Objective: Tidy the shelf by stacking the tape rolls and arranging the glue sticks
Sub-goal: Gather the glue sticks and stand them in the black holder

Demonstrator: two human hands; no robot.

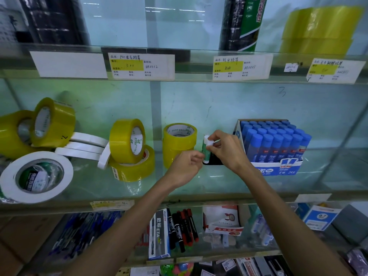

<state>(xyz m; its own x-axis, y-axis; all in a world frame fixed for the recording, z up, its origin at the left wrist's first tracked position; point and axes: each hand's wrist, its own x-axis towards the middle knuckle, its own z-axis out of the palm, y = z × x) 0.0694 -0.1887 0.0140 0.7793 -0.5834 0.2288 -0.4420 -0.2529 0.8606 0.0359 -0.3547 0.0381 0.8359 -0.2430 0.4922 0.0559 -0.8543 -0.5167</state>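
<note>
Glue-stick step. Right hand [227, 148] pinched white-capped green glue stick [206, 150] upright on glass shelf [179, 188], btwn stacked yellow tape rolls [179, 144] & blue-capped glue-stick carton [278, 166]; left hand [186, 166] curled at its base, grip unclear. Next: probably seat it upright, release.

Pretty bright and even overall, with a cool greenish cast off the glass shelf [199, 188]; strip-light reflections [173, 10] streak the back panel up top and shadows stay faint. The middle is sharp enough; the edges bow from the wide lens, and the corners go soft and smeary.
</note>
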